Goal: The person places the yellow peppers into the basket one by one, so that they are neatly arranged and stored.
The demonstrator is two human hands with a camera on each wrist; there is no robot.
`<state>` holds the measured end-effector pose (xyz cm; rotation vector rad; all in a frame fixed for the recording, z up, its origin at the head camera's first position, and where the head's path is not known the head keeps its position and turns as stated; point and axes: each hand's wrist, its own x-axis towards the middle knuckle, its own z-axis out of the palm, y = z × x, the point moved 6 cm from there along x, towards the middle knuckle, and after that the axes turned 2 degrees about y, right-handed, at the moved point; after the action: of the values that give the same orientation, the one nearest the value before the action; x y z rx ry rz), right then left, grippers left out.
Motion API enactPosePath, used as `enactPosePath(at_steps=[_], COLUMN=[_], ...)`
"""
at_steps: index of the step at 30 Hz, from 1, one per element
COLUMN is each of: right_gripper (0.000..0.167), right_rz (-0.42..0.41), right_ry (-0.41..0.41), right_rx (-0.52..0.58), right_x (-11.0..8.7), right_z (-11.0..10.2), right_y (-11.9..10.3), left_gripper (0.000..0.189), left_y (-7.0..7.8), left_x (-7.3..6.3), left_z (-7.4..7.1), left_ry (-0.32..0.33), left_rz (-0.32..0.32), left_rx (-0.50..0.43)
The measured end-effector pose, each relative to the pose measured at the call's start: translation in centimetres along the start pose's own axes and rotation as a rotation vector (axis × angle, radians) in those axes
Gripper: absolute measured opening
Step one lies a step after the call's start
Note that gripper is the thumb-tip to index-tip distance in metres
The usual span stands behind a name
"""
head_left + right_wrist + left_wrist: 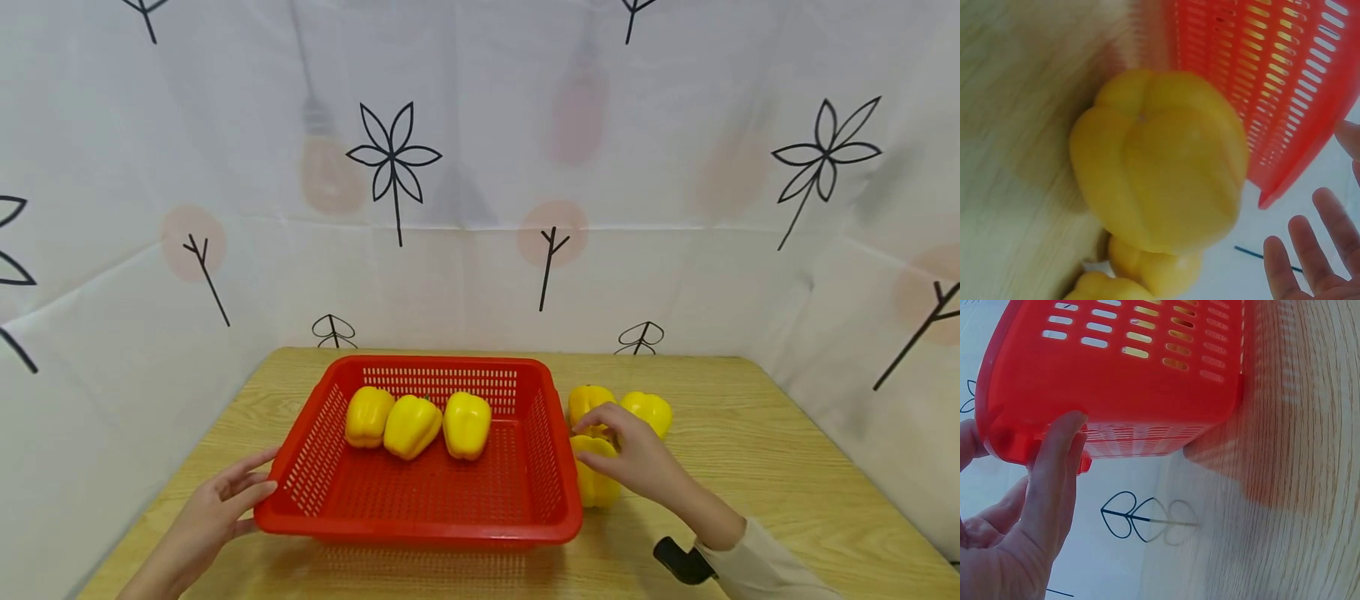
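Observation:
A red plastic basket stands on the table. Inside it lie a yellow bell pepper at the left, another pepper beside it and a third pepper to the right. My left hand holds the basket's left rim near its front corner, a finger against the outer wall in the left wrist view. To the basket's right, my right hand hovers over a yellow bell pepper, thumb and fingers apart and holding nothing. Behind are two more peppers, one partly hidden by that hand, the other farther right.
The wooden table reaches out to the right of the peppers. A white cloth with plant drawings hangs behind it and along both sides. A black band is at the right wrist, by a light sleeve.

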<state>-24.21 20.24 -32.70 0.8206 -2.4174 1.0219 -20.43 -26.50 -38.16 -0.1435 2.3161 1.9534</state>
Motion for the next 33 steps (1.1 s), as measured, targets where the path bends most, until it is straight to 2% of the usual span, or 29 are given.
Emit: enactPosePath(at_steps=[18,25,33], right_gripper=[0.035,0.035,0.039], right_rz=[0.007,0.037,0.059], right_ry=[0.016,-0.021,-0.091], right_rx=[-0.082,-0.082,-0.034], right_x=[-2.0,-2.6,-3.0], right_z=[0.7,1.3,1.7], right_y=[2.2,3.2,3.8], left_gripper=[0.063,0.06,0.033], left_y=[-0.1,-0.1,-0.2], left_x=[0.1,0.0,-0.1], left_z=[-0.1,-0.1,-0.1], left_ry=[0.002,0.0,-0.011], left_rz=[-0.001,0.009,0.014], left_rx=[-0.011,-0.022,-0.055])
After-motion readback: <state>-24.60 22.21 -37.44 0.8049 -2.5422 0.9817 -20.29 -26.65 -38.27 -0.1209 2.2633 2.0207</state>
